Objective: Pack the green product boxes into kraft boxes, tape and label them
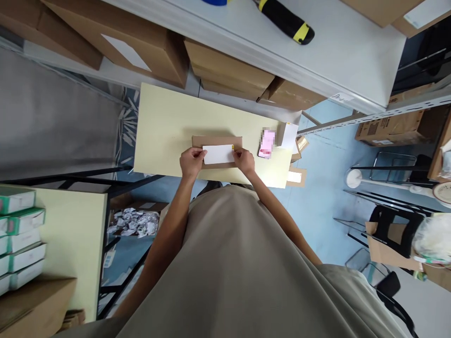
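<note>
A small brown cardboard box (pixel 214 140) sits on the pale yellow table (pixel 169 126) in front of me. Over its top lies a white label (pixel 217 154) with a small yellow mark near its right end. My left hand (pixel 191 162) pinches the label's left end between thumb and fingers. At the opposite end, my right hand (pixel 244 161) grips the right edge, close to the yellow mark. Whether the label touches the box all over, I cannot tell.
A phone with a pink screen (pixel 267 143) and a white box (pixel 288 135) are at the table's right. Above, a shelf (pixel 338 51) bears a black-and-yellow handle (pixel 287 21). Large cartons (pixel 225 63) stand behind the table. Green-and-white boxes (pixel 26 223) are stacked at left.
</note>
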Motion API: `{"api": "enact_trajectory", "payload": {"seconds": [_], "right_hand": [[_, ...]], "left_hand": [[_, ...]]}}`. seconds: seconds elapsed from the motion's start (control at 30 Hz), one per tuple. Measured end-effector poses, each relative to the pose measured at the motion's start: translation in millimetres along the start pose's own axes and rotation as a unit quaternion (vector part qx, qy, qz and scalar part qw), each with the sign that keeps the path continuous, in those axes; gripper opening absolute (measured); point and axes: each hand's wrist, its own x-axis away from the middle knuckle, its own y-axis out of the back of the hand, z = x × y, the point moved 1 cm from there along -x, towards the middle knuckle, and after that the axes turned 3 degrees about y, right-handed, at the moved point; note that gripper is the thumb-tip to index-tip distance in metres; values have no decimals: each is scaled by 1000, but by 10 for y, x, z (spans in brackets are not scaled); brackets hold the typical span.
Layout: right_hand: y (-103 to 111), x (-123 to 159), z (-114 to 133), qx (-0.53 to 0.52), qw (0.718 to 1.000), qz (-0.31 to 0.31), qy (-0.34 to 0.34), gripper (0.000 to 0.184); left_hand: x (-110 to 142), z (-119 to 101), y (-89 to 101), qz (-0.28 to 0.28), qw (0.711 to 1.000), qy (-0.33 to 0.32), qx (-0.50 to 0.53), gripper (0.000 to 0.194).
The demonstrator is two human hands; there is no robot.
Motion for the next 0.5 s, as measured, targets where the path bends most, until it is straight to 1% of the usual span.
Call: {"api": "enact_trajectory", "payload": {"seconds": [0.23,0.37,0.43,0.5], "right_hand": [[4,18,85,27,999,4,-21,25],[34,-5,96,59,998,14,-34,25],[50,21,96,88,996,2,-20,27],[36,82,109,126,991,-23,37,31]], "left_hand": [[-1,-43,7,7,1000,10,-20,25],[11,-106,12,-3,999,17,-49,24],[40,-154,15,-12,997,19,-69,22],[83,-205,20,-17,996,17,-87,20]]}}
